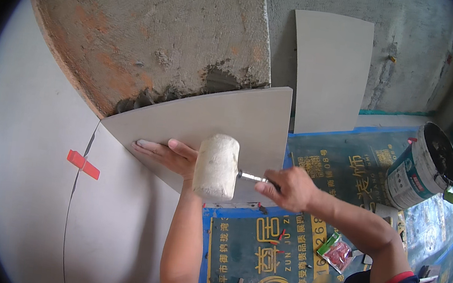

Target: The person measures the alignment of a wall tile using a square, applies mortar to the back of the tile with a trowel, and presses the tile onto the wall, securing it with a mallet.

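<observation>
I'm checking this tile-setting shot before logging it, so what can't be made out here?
Head view only:
- Grey tile: its lower edge is hidden behind the white rubber mallet and the left hand.
- Mallet handle: mostly hidden inside the right hand.
- Bucket: its contents are too dark to identify.
- Small packet on the floor sheet: too small to identify.

head-worn fisheye, close, looking down at wall tile, floor beyond

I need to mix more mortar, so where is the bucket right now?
In the head view the bucket lies tipped at the far right on the blue floor sheet, beyond the right hand with the mallet.
</observation>
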